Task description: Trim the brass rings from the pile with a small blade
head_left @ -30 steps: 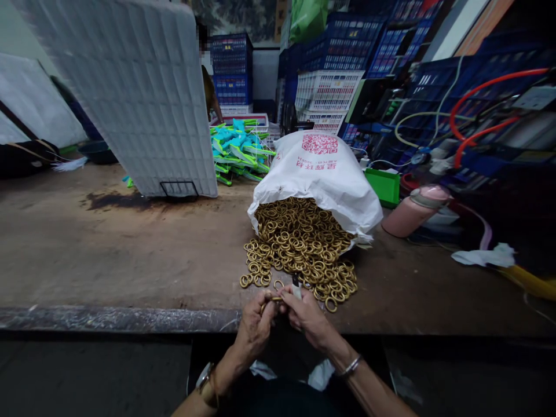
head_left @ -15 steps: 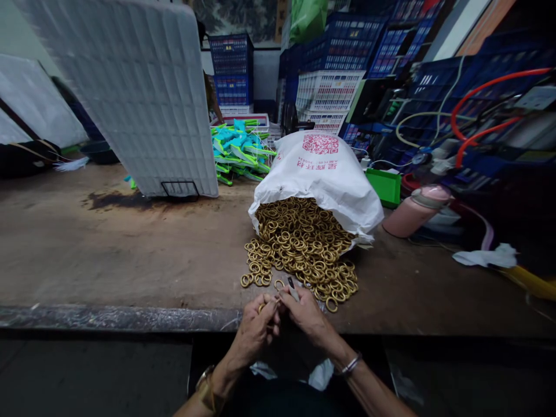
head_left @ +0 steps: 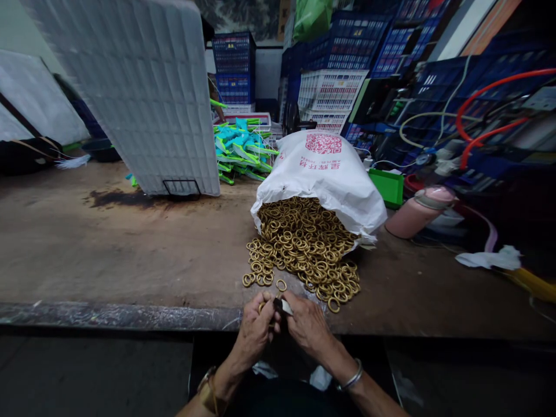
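Note:
Just over the table's front edge, my left hand (head_left: 254, 330) is closed on a gold ring (head_left: 261, 307). Beside it my right hand (head_left: 307, 325) grips a small tool (head_left: 284, 306) with a pale handle and dark tip, which points at the left fingers. The fingertips of both hands almost meet. Beyond them a heap of gold rings (head_left: 308, 246) spills out of a white sack (head_left: 324, 168) lying on its side. One loose ring (head_left: 281, 285) lies just in front of the heap.
A tall white ribbed panel (head_left: 143, 92) stands on the wooden table (head_left: 130, 255) at the left. Behind are green and blue pieces (head_left: 241, 147) and stacked crates (head_left: 334, 87). A pink bottle (head_left: 419, 213) and green tray (head_left: 388, 188) are at the right. A person's arm shows behind the panel.
The tool in my right hand has swung from pointing up and away to pointing left, its tip now at my left fingers. My left hand has stayed nearly in place.

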### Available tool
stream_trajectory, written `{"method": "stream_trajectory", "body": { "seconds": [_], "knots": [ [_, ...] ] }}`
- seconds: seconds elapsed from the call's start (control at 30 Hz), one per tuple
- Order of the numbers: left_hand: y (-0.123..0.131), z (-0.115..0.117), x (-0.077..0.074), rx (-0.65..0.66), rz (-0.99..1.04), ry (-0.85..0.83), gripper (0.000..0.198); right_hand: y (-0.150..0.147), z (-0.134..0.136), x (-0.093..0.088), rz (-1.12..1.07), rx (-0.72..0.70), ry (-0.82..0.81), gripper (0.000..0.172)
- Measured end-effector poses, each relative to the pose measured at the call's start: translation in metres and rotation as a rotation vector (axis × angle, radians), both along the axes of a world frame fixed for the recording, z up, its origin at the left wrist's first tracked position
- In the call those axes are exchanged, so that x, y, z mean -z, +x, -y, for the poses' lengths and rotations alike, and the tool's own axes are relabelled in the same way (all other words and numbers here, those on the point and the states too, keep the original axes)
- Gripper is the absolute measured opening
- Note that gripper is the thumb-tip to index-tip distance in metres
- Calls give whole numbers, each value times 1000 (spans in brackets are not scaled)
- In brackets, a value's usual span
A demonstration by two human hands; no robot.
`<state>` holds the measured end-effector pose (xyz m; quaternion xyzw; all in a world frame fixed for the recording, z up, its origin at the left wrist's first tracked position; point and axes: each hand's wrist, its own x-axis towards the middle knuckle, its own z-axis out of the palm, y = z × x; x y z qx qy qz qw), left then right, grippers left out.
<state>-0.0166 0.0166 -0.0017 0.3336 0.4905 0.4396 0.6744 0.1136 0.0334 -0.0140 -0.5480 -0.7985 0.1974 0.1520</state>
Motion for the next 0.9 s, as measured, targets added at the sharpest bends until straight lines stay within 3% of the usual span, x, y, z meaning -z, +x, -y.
{"method": "stream_trajectory", "body": {
  "seconds": [0.2,0.33,0.4,0.5,0.67,0.8,0.9],
  "knots": [
    [-3,6,1,28,-38,62,32,1,-5,3,159,29,-4,27],
    [-4,25,-3,229,42,42,29,11,-17,11,298,149,-32,28],
    [-2,33,3,349,83,7,28,13,-21,15,315,175,-1,27],
    [2,41,26,387,115,-116,22,10,-26,19,248,192,58,22],
    [7,38,78,235,120,-509,10,-4,-31,12,144,167,95,23],
    [12,32,107,137,112,-592,16,-9,-37,5,210,169,52,23],
    [16,30,121,70,144,-536,9,-9,-40,4,274,184,23,16]
  ]
}}
